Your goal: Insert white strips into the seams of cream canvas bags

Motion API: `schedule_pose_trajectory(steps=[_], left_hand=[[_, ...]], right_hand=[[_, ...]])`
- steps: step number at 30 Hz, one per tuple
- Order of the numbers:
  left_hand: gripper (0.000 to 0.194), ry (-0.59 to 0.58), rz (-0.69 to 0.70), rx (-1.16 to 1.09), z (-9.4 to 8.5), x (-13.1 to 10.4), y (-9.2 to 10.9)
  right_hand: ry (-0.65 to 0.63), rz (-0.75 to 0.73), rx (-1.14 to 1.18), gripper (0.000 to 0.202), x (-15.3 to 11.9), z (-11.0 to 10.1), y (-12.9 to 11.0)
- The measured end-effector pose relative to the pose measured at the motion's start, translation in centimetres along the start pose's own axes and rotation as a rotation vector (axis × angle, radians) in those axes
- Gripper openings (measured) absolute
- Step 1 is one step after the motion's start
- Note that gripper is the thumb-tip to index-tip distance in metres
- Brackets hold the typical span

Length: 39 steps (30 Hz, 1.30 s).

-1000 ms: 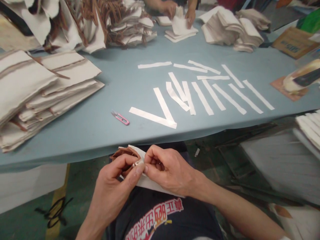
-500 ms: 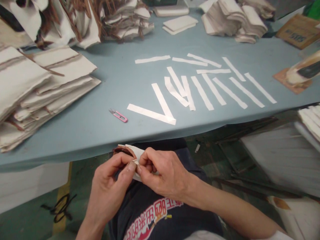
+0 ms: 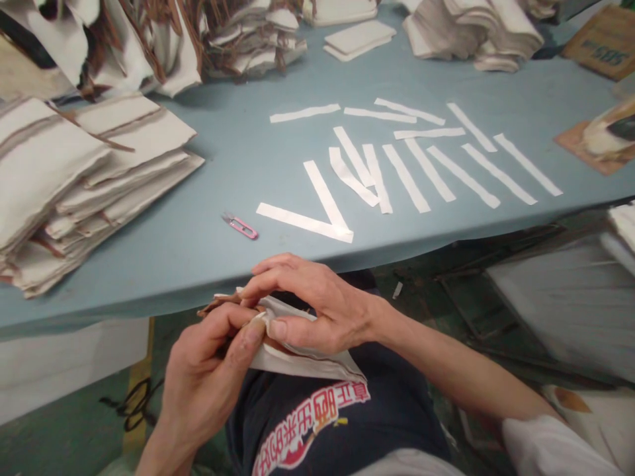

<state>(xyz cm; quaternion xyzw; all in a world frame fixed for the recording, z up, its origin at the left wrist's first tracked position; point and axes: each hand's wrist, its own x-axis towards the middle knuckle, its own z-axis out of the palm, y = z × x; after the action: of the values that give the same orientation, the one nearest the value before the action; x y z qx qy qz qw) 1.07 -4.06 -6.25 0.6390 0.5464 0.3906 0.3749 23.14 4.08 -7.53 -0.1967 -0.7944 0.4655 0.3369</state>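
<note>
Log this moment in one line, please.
Left hand: pinching folded white-and-brown piece | Right hand: spread over it, touching | Blue-covered table: pink thread snips, loose white strips, stacked pieces

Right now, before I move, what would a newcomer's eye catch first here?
Probably the white strips scattered across the middle of the blue-green table, with pink snips to their left. Next, below the table's near edge, the left hand pinches a white-and-brown piece, the right hand arched over it, above a red-and-white print on dark clothing.
</note>
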Motion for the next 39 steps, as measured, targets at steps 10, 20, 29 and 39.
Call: schedule_pose_trajectory(steps=[10,20,29,39], left_hand=[[0.048,0.136,-0.194,-0.076,-0.1,-0.2,-0.5],[0.047,0.416,-0.473,-0.383,5.8,-1.3,-3.0],[0.045,0.541,-0.576,-0.449,6.5,-0.5,-4.3],[0.041,0.42,-0.401,-0.136,6.1,-0.1,-4.2]], right_hand=[[-0.026,0.337,-0.135,0.031,1.2,0.2,-1.8],[0.21,0.689,-0.15,0.029,-1.8,6.6,-1.4],[0.254,0.631,0.011,0.016,-2.7,7.7,-0.8],[0.373,0.614,-0.651,0.009,-0.9,0.3,5.0]])
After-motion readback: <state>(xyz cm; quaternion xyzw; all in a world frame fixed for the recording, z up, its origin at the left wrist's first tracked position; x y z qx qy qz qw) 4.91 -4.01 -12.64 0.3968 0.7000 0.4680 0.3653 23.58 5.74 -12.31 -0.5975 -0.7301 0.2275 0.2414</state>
